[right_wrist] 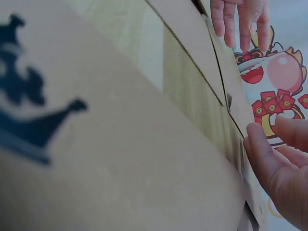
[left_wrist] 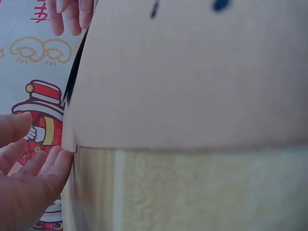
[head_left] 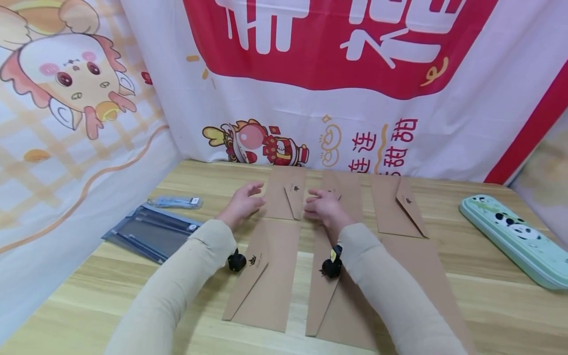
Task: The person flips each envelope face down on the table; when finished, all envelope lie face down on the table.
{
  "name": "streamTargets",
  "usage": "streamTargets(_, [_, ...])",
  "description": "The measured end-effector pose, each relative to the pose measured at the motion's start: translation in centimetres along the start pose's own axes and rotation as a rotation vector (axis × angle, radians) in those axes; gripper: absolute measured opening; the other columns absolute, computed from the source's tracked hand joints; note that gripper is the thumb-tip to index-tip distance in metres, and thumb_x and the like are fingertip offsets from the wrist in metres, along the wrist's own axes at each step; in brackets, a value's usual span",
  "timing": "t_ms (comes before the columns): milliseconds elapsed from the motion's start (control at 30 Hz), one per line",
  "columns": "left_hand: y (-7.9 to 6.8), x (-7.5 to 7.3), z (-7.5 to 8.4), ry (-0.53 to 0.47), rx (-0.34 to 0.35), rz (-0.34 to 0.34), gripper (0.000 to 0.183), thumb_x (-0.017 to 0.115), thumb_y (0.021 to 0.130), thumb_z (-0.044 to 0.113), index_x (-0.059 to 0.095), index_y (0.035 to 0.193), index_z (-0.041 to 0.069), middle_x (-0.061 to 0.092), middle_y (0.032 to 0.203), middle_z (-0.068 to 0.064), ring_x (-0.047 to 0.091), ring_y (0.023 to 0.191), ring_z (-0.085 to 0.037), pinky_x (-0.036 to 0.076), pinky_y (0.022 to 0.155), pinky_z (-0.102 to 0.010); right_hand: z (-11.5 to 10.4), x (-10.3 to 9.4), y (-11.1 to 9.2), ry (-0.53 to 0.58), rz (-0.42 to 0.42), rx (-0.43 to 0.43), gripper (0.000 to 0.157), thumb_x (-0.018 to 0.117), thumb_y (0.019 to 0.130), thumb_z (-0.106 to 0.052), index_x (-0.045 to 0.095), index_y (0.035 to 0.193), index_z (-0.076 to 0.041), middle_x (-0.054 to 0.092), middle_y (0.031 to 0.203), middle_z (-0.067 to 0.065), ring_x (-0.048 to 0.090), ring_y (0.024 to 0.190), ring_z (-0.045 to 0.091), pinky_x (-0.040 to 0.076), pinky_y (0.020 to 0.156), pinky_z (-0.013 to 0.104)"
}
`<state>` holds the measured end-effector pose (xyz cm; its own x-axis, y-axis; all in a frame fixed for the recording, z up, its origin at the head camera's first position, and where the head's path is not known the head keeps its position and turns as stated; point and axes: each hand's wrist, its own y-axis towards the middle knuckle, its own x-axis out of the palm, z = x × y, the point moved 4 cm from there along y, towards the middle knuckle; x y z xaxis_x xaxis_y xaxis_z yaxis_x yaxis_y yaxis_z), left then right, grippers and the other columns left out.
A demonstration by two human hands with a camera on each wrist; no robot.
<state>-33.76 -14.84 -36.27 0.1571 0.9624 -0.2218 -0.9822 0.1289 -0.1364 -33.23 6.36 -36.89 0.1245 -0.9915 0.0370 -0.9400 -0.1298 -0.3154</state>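
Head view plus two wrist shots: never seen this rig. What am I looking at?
No robot: a person's bare left hand and right hand. The wide picture comes from a head-worn camera looking forward and down; the close ones from a small black camera on each wrist. On the wooden table lie brown envelopes in two rows, a dark see-through pouch and small blue packet to the left, a mint panda pencil case to the right. Both hands are at the far row; neither plainly holds anything.
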Motion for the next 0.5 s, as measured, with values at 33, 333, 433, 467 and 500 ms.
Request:
streamTargets(33, [0.08, 0.01, -0.13, 0.006, 0.001, 0.003, 0.059, 0.053, 0.089, -0.001, 0.030, 0.143, 0.005, 0.028, 0.148, -0.017, 0.038, 0.129, -0.033, 0.040, 0.103, -0.041, 0.08, 0.00, 0.05, -0.009, -0.002, 0.010, 0.065, 0.049, 0.085, 0.015, 0.030, 0.144, -0.005, 0.042, 0.136, 0.022, 0.048, 0.120, 0.035, 0.048, 0.094, 0.039])
streamTargets(333, [0.68, 0.11, -0.79, 0.043, -0.026, -0.021, 0.062, 0.054, 0.086, -0.004, 0.031, 0.142, 0.005, 0.029, 0.148, -0.019, 0.032, 0.133, -0.034, 0.039, 0.104, -0.039, 0.33, 0.32, 0.50, -0.068, -0.057, 0.042, 0.064, 0.050, 0.086, 0.013, 0.030, 0.144, -0.006, 0.044, 0.138, 0.021, 0.051, 0.118, 0.032, 0.048, 0.094, 0.037])
streamTargets(433, [0.82, 0.11, -0.94, 0.054, -0.044, -0.032, 0.062, 0.055, 0.085, -0.005, 0.033, 0.142, 0.006, 0.031, 0.147, -0.018, 0.036, 0.131, -0.033, 0.040, 0.102, -0.038, 0.38, 0.38, 0.58, -0.106, -0.060, 0.035, 0.066, 0.053, 0.083, 0.014, 0.033, 0.143, -0.007, 0.046, 0.137, 0.019, 0.052, 0.117, 0.030, 0.049, 0.093, 0.036])
streamTargets(467, [0.92, 0.09, -1.02, 0.052, -0.047, -0.035, 0.062, 0.054, 0.085, -0.006, 0.033, 0.142, 0.006, 0.032, 0.146, -0.019, 0.037, 0.130, -0.033, 0.041, 0.102, -0.038, 0.37, 0.41, 0.60, -0.124, -0.064, 0.027, 0.067, 0.054, 0.083, 0.015, 0.034, 0.142, -0.007, 0.046, 0.137, 0.019, 0.053, 0.116, 0.030, 0.049, 0.093, 0.035])
streamTargets(500, [1.01, 0.08, -1.10, 0.045, -0.049, -0.037, 0.061, 0.053, 0.086, -0.006, 0.033, 0.142, 0.005, 0.032, 0.146, -0.019, 0.038, 0.129, -0.033, 0.041, 0.102, -0.037, 0.35, 0.44, 0.62, -0.144, -0.067, 0.021, 0.067, 0.055, 0.082, 0.015, 0.035, 0.142, -0.007, 0.047, 0.136, 0.018, 0.053, 0.116, 0.029, 0.049, 0.092, 0.035])
